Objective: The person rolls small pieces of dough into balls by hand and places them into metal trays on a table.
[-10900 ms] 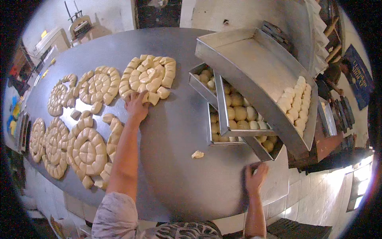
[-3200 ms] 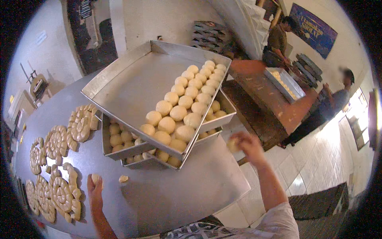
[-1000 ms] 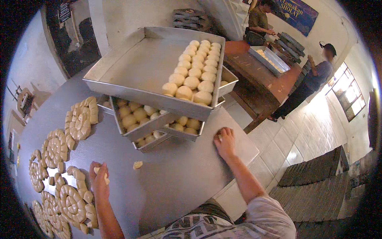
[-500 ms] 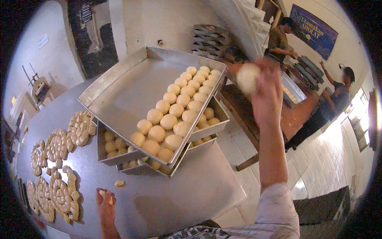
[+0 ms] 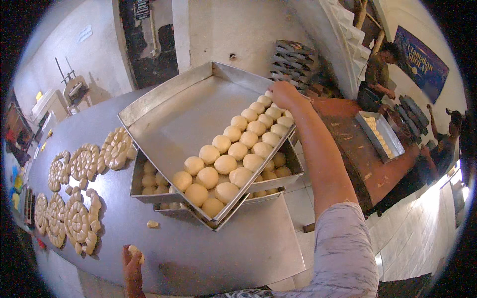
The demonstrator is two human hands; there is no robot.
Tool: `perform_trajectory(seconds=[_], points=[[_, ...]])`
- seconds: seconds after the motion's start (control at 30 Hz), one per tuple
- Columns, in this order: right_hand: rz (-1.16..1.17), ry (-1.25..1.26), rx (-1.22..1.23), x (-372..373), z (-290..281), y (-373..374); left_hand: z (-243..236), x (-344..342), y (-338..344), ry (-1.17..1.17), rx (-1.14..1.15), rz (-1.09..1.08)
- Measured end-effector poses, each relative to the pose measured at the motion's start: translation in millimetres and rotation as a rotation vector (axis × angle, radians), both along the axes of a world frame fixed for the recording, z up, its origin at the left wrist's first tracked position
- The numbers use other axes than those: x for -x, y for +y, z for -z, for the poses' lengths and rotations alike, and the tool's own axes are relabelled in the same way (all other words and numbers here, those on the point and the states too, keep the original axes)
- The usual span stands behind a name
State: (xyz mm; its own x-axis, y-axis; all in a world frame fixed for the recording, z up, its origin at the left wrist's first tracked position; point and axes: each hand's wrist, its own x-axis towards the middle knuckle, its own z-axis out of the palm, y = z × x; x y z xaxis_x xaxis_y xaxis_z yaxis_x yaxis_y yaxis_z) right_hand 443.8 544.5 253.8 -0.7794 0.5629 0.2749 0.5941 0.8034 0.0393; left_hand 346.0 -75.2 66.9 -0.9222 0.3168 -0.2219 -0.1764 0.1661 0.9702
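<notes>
Nearest the lens, left hand (image 5: 132,258) resting on the near edge of the grey metal table (image 5: 218,248), fingers curled around a small dough piece (image 5: 135,252), kept within reach at the table's lip. Just beyond, a lone dough scrap (image 5: 153,224) lying loose on the bare steel. To the left, cut dough pieces arranged in round flower-like rings (image 5: 82,198), laid flat and apart, seemingly so none stick together. At centre, top baking tray (image 5: 169,107) set crosswise and tilted on lower trays (image 5: 141,191), stacked presumably to save table room; rolled dough balls (image 5: 233,149) packed in tight rows along its right half, left half bare. Farther on, right hand (image 5: 282,93) stretched to the far corner of that tray, at the end of the rows, palm down, fingers bent over the last balls; whether gripping a ball or only pressing cannot be told. In the background, stacked dark moulds (image 5: 293,62) against the wall, a brown wooden bench (image 5: 357,149) carrying another filled tray (image 5: 380,135), and two other workers (image 5: 380,69) busy beside it.
</notes>
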Motion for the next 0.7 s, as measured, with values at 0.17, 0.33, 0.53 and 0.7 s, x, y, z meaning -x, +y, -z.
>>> perform_trajectory(seconds=[0.17,0.33,0.53,0.7], points=[[-0.101,-0.158,0.153,-15.7,1.0,12.4,-1.1,-2.4,12.8,0.027,0.173,0.050],[-0.322,0.845,0.329,-37.0,-56.0,-136.5,-7.0,3.3,1.3,-0.117,-0.112,0.256],[-0.990,0.282,0.783,-76.0,57.6,-386.8,-35.6,-6.9,46.4,-0.427,-0.415,0.997],[-0.030,0.466,1.133,-55.7,174.3,-431.4,3.6,79.1,43.7,-0.178,-0.018,1.159]])
